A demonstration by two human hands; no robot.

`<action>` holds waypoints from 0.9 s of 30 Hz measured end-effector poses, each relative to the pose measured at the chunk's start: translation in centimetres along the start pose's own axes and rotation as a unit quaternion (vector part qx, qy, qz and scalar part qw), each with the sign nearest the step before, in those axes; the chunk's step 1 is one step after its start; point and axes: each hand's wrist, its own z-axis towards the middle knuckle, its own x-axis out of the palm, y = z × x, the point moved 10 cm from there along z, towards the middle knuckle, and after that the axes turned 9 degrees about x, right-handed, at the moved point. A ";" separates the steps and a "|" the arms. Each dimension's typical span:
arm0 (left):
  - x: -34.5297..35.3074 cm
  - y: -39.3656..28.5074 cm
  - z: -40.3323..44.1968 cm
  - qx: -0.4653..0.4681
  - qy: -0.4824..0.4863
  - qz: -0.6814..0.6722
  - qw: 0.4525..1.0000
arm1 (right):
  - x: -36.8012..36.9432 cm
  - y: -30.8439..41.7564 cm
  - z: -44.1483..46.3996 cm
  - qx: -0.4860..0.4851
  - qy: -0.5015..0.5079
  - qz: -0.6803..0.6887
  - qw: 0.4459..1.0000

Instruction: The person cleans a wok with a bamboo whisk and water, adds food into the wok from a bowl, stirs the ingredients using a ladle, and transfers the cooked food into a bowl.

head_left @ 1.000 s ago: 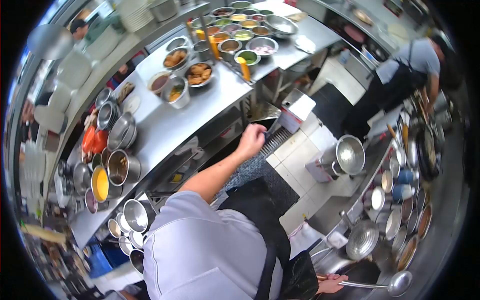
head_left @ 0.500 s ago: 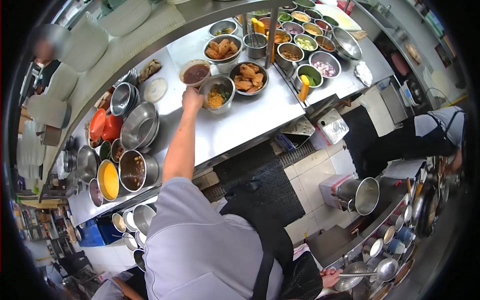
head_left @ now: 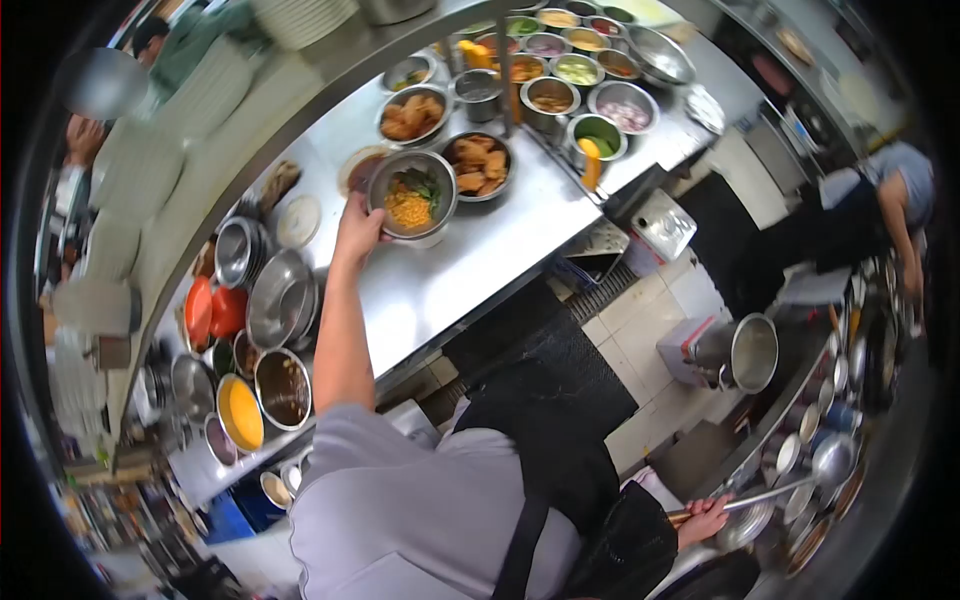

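Observation:
My left hand [head_left: 358, 232] reaches over the steel counter and grips the left rim of a metal bowl [head_left: 448, 185]. Inside that bowl lie yellow-orange bits [head_left: 409, 208] and green leaves. Partly hidden behind it is a container of dark red sauce [head_left: 362, 172]. Bowls of fried chicken pieces stand close by, one behind [head_left: 412, 118] and one to the right [head_left: 478, 165]. Low on the right, my right hand [head_left: 705, 520] is closed around the long handle of a ladle [head_left: 834, 460], whose scoop hangs over the cooking station.
Metal bowls [head_left: 282, 300], a pot of brown liquid [head_left: 283, 390] and a yellow-filled container [head_left: 240, 412] crowd the counter's left end. Ingredient tubs [head_left: 578, 70] fill the far end. A shelf with stacked plates [head_left: 140, 170] runs above. A co-worker [head_left: 890, 200] bends at the right. A tall pot [head_left: 752, 352] stands behind me.
My left hand has closed on the bowl's rim, and the bowl now covers more of the sauce container. My right hand and the ladle have shifted to the right as the view turned.

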 end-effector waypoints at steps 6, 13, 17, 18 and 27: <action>18.2 -9.9 -7.3 0.022 0.252 -0.100 0.962 | -6.5 -0.3 -2.9 0.026 -0.083 0.061 0.994; 48.2 -17.8 -37.0 0.034 0.638 -0.148 0.754 | -26.8 -2.5 -11.9 0.006 -0.257 0.036 0.966; 57.4 -21.5 -60.2 0.043 0.774 -0.179 0.605 | -37.0 -3.3 -17.4 0.044 -0.375 -0.097 0.921; 58.7 -22.9 -66.4 0.047 0.795 -0.191 0.574 | -39.6 -3.8 -17.8 0.041 -0.391 -0.162 0.905; 62.4 -31.0 -97.8 0.585 0.613 -0.238 0.475 | -49.9 -7.7 -24.1 0.173 -0.413 -0.297 0.843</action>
